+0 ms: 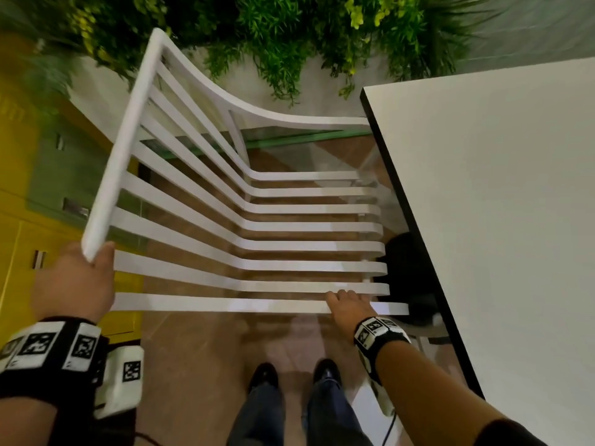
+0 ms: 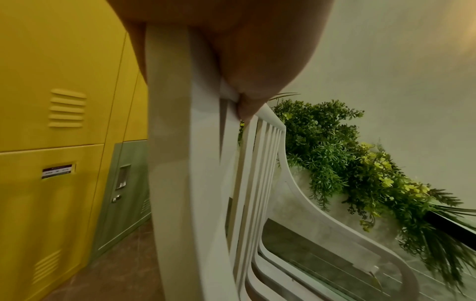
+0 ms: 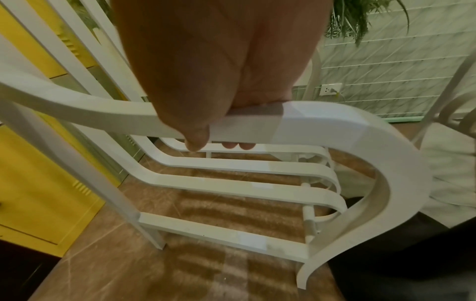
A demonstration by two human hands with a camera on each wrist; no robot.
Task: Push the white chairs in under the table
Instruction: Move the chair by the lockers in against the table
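Observation:
A white slatted chair (image 1: 251, 226) stands on the floor left of the white table (image 1: 502, 220), its seat front reaching the table's dark edge. My left hand (image 1: 77, 284) grips the near corner of the chair's top back rail (image 2: 180, 163), thumb on the inner side. My right hand (image 1: 346, 305) holds the nearest armrest slat (image 3: 257, 122), fingers curled under it and thumb over the front. A second white chair (image 3: 450, 114) shows partly at the right of the right wrist view.
Yellow and green lockers (image 1: 35, 194) line the left side close behind the chair back. Hanging green plants (image 1: 289, 37) cover the far wall. A dark round object (image 1: 409, 268) sits under the table edge. My shoes (image 1: 296, 375) stand on the brown tiled floor.

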